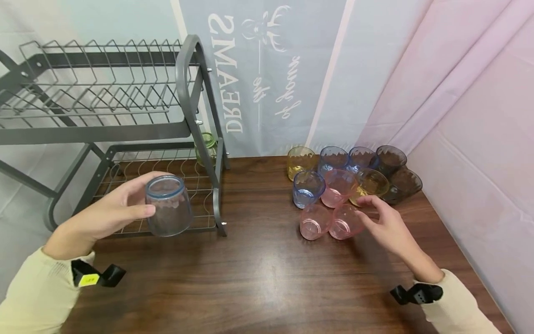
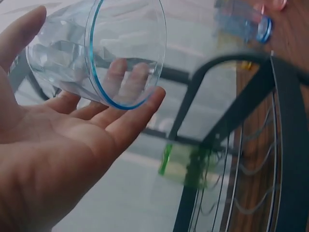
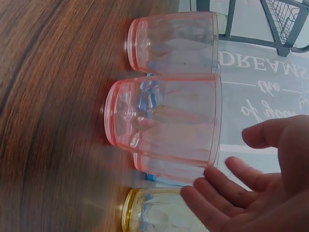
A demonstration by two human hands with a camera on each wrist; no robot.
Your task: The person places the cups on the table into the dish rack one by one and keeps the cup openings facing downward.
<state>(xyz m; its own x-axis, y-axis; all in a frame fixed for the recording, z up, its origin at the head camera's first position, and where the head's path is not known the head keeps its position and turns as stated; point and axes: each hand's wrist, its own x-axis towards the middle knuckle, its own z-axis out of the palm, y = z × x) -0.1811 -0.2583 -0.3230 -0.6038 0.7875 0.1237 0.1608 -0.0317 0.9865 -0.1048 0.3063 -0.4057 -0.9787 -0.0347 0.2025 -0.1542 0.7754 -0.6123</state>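
My left hand holds a clear glass with a bluish tint in front of the rack's lower shelf, its thick blue ring facing up. In the left wrist view, thumb and fingers lie on opposite sides of this glass. My right hand is beside the nearer right pink glass, thumb and fingers spread apart. Seen from the right wrist, the fingertips are right at the rim of that pink glass. Another pink glass stands to its left.
Behind the pink pair stand several blue, yellow, pink and dark glasses, among them a blue glass and a dark glass. A grey two-tier dish rack occupies the left, with a green glass on its lower shelf. A printed curtain hangs behind.
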